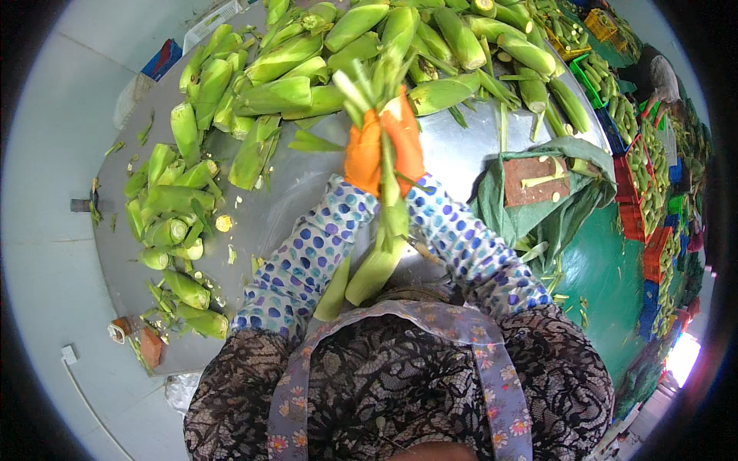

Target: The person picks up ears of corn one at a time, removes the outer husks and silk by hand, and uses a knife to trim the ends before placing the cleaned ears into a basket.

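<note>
My left hand (362,154) and my right hand (407,141), both in orange gloves, are close together over the metal table (311,167). They grip corn husk (387,158) between them. Loose leaf ends fan out blurred beyond the fingers, and a long green husk strip (377,268) hangs from the hands towards my apron. Whether an ear sits inside the grip is hidden by the gloves. Just past my hands lies a heap of ears of corn in green husks (277,95).
More husked ears (179,230) line the table's left side, beside a cut cob piece (223,223) and a brick (151,347). At right, a brick (533,187) rests on green cloth (496,216). Farther right are crates of corn (634,219) and another person (663,80).
</note>
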`<state>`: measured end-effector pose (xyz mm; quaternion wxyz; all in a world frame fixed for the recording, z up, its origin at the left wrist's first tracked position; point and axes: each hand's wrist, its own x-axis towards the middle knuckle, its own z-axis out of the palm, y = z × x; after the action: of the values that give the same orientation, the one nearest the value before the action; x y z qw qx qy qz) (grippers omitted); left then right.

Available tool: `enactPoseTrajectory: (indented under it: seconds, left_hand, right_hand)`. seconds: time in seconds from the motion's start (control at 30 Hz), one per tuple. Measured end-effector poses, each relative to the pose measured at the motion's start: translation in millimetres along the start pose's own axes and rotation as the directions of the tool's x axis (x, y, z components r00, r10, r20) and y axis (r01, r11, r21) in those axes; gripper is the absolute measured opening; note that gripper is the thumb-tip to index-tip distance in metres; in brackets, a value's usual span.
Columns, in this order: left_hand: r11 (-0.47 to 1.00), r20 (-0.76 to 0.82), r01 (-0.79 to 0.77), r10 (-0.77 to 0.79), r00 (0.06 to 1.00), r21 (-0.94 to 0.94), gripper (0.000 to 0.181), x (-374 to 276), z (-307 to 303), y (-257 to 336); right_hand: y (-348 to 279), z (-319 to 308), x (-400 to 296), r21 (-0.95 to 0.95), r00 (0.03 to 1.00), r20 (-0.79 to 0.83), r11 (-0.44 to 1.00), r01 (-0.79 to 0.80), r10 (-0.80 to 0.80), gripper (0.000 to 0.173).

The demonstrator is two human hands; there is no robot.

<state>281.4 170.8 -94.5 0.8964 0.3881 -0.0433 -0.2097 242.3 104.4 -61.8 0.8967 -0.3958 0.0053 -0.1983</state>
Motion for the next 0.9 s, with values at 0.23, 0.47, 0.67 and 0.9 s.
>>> enactPoseTrajectory:
  seconds: [0.23, 0.47, 0.67, 0.9]
  left_hand:
    - [0.737, 0.515, -0.576, 0.361, 0.778, 0.354, 0.043, -93.3, 196.2, 19.4]
    - [0.930, 0.821, -0.358, 0.140, 0.554, 0.083, 0.081, -166.7, 303.6, -88.2]
    - [0.371, 0.681, -0.584, -0.531, 0.504, 0.722, 0.102, -133.6, 223.9, -168.4]
    - [0.408, 0.661, -0.542, -0.251, 0.707, 0.735, 0.067, -55.3, 77.2, -98.3]
  right_hand:
    - [-175.4, -28.4, -73.4, -0.537, 0.800, -0.012, 0.679, 0.501, -0.600, 0.074]
    - [-279.2, -135.0, -209.9, -0.430, 0.569, -0.338, 0.660, 0.616, -0.750, 0.060]
    - [-181.5, -381.9, -270.5, -0.415, 0.500, -0.768, 0.906, 0.086, -0.400, 0.054]
    - [-122.2, -422.0, -305.5, -0.222, 0.323, -0.934, 0.956, -0.194, -0.151, 0.058]
